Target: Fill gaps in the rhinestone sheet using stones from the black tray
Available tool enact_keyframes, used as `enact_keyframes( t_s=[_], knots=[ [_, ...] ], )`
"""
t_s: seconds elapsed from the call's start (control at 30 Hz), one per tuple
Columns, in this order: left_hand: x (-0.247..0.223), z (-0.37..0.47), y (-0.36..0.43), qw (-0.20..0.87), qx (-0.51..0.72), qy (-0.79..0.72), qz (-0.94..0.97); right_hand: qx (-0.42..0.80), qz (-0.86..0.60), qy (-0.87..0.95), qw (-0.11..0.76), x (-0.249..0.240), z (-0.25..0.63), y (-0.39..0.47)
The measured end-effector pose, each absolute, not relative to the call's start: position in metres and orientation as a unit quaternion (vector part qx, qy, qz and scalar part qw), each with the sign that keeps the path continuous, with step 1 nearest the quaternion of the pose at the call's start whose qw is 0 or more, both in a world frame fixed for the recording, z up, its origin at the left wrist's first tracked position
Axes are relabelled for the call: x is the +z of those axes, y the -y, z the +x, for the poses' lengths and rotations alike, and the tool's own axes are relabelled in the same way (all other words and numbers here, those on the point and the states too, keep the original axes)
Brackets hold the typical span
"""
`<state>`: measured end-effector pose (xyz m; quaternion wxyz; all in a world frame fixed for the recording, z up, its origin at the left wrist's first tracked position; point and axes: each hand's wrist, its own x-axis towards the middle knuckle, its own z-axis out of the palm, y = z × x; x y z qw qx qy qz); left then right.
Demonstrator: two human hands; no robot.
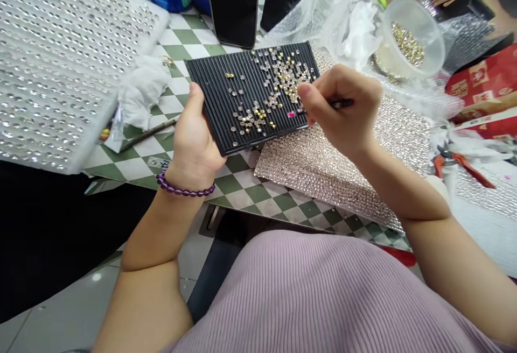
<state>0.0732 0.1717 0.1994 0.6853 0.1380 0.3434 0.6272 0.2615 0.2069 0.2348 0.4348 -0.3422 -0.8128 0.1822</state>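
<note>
Fingers (194,94) of the left hand (194,138) gripped the left edge of a black, ribbed, rectangular tray (214,86) — probably light, stiff, best held level there — above the green-and-white checked worktop (250,191); the right hand (347,111) pinched a dark tool (341,104) over the tray's round clear-and-gold stones (288,81).

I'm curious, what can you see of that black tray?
The black tray is a flat rectangle, plastic by its look, with parallel ridges running between its long edges. Small clear and yellowish stones lie scattered on it, thickest toward the right end. The left hand grips its left end; the right hand is over its right end, contact unclear. It is held slantwise over a checked tablecloth and a sparkling sheet.
</note>
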Motion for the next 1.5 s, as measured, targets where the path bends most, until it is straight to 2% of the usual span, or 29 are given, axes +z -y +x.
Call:
enact_keyframes(
  t_s=[0.2, 0.5, 0.7, 0.9, 1.1, 1.33, 1.5],
  knots=[
    [0.199, 0.073, -0.172, 0.682, 0.637, -0.334, 0.13, 0.233, -0.276, 0.866, 0.346, 0.227, 0.289, -0.171],
    [0.197, 0.072, -0.172, 0.682, 0.631, -0.337, 0.148, 0.221, -0.275, 0.891, 0.286, 0.21, 0.294, -0.163],
    [0.199, 0.074, -0.172, 0.682, 0.634, -0.337, 0.139, 0.205, -0.278, 0.891, 0.296, 0.215, 0.295, -0.162],
    [0.2, 0.073, -0.171, 0.686, 0.633, -0.33, 0.14, 0.2, -0.27, 0.906, 0.258, 0.212, 0.294, -0.16],
    [0.198, 0.072, -0.173, 0.685, 0.636, -0.329, 0.133, 0.202, -0.299, 0.884, 0.297, 0.214, 0.296, -0.161],
    [0.199, 0.073, -0.172, 0.68, 0.629, -0.345, 0.152, 0.22, -0.296, 0.888, 0.274, 0.212, 0.294, -0.162],
    [0.198, 0.073, -0.171, 0.679, 0.635, -0.338, 0.147, 0.235, -0.306, 0.871, 0.305, 0.219, 0.294, -0.163]
  ],
)
